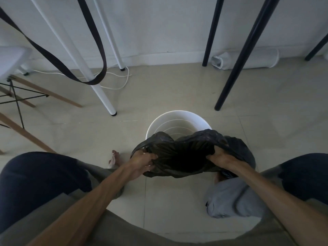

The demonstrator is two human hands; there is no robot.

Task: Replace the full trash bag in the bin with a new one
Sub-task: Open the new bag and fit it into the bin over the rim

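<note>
A round white bin (177, 119) stands on the tiled floor in front of me, and its ribbed inside shows bare. I hold a black trash bag (186, 153) over its near rim, the mouth stretched wide between both hands. My left hand (143, 160) grips the bag's left edge. My right hand (216, 157) grips its right edge. A grey filled bag (229, 199) lies on the floor under my right forearm.
White table legs (99, 82) and black table legs (237, 68) stand beyond the bin. A wooden-legged chair (21, 96) is at left. A black strap (74, 75) hangs in a loop, and a white cable (117, 86) lies by the wall. My bare foot (113, 158) is left of the bin.
</note>
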